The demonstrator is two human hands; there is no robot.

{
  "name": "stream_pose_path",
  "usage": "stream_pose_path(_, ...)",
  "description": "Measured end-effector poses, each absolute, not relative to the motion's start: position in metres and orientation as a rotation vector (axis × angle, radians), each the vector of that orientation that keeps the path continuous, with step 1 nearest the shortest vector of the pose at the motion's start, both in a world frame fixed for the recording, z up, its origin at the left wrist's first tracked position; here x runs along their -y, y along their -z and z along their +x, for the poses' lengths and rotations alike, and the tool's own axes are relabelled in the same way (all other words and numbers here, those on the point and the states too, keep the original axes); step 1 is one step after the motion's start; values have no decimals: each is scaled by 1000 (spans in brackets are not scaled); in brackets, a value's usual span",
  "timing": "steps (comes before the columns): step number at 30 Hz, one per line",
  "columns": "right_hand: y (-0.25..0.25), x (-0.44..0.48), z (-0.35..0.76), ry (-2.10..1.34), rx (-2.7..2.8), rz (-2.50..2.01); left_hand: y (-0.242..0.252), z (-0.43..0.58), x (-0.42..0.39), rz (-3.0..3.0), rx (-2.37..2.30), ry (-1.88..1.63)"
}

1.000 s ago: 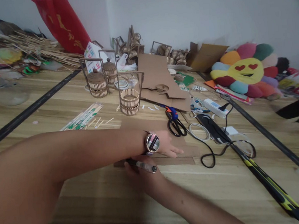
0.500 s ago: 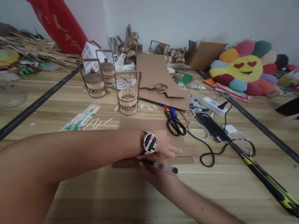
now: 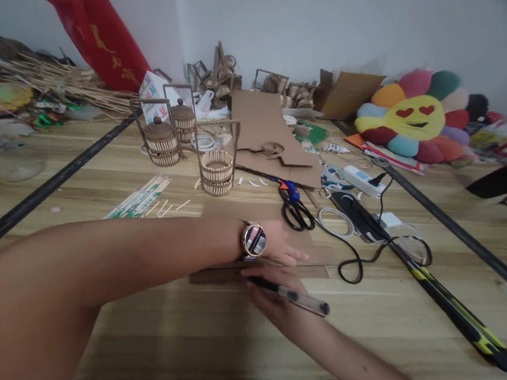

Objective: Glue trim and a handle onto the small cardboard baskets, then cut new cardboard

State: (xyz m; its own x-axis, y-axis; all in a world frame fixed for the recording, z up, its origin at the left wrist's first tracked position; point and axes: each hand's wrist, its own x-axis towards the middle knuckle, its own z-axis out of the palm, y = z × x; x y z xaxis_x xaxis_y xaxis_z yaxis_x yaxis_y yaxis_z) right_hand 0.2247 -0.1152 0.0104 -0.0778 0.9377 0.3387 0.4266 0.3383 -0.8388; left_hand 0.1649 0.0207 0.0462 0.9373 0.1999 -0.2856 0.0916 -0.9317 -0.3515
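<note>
My left hand (image 3: 284, 245), with a round watch (image 3: 254, 239) on its wrist, lies flat on the cardboard, fingers stretched to the right. Under it are a brown cardboard sheet (image 3: 220, 213) and a narrow cardboard strip (image 3: 216, 276) along the near side. Just below, my right hand (image 3: 277, 300) grips a clear-barrelled pen (image 3: 305, 301), its dark front end pointing left near the strip's edge. Whether the tip touches the cardboard I cannot tell. Black-handled scissors (image 3: 297, 210) lie beyond my left fingers.
Small lidded stick buckets (image 3: 160, 142) and an open one (image 3: 217, 172) stand behind. Packaged sticks (image 3: 141, 197) lie left. To the right are a black cable (image 3: 351, 270), a power strip (image 3: 363, 180) and a long black-yellow handle (image 3: 464, 316). A flower cushion (image 3: 413, 117) sits at back right.
My right hand and the pen have shifted slightly right and down, and more of the pen's barrel shows. My left hand stays in place on the cardboard.
</note>
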Motion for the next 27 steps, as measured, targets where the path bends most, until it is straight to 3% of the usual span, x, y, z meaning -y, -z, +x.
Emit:
stream_pose_path(5, -3, 98, 188, -858, 1727, -1189, -64, 162, -17, -2740, -208, -545)
stream_pose_path(27, 7, 86, 179, -794, 1715, -1268, -61, 163, -17, -2633, -269, -559)
